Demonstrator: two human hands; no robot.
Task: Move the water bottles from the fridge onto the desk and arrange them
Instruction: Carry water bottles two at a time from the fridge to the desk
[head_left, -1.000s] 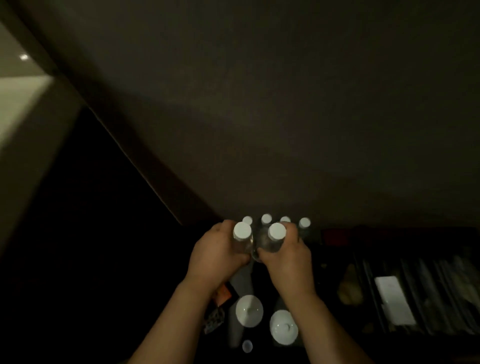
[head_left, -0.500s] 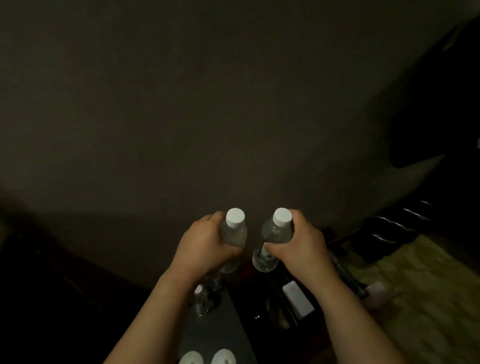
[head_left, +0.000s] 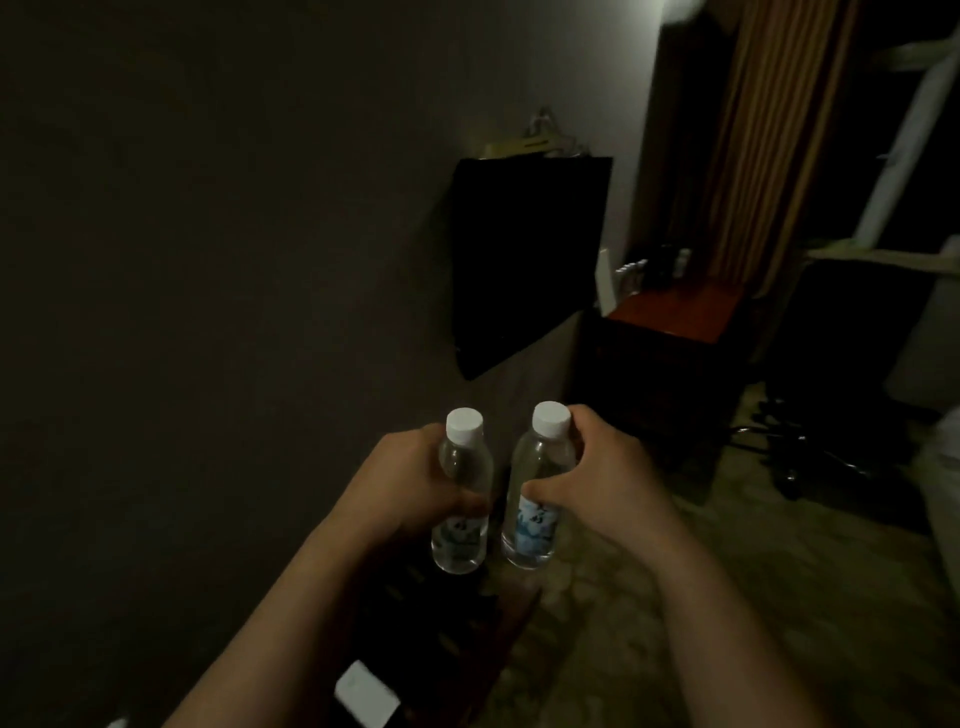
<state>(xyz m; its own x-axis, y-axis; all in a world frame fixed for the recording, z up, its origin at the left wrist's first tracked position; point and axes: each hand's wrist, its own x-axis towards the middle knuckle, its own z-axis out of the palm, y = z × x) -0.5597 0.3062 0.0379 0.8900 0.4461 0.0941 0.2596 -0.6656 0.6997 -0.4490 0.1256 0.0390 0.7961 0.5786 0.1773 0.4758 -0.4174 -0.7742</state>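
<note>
I carry two clear water bottles with white caps and blue-white labels, upright and side by side in mid-air. My left hand (head_left: 410, 488) grips the left bottle (head_left: 464, 488) around its middle. My right hand (head_left: 602, 478) grips the right bottle (head_left: 537, 493), thumb across its front and fingers up by the cap. A reddish-brown desk (head_left: 675, 312) stands far off at the right, against the wall. Several small bottles (head_left: 631, 273) stand at its far end. The fridge is out of view.
A dark wall-mounted screen (head_left: 524, 260) hangs ahead between me and the desk. A black office chair base (head_left: 795, 452) sits on the patterned floor at right. Below my arms lies a dark low surface with a white card (head_left: 366, 696). Wooden slats rise behind the desk.
The view has swung right from the dark cabinet with its row of bottles toward the room. Both hands lifted one bottle each out and now carry them, the desk coming into sight.
</note>
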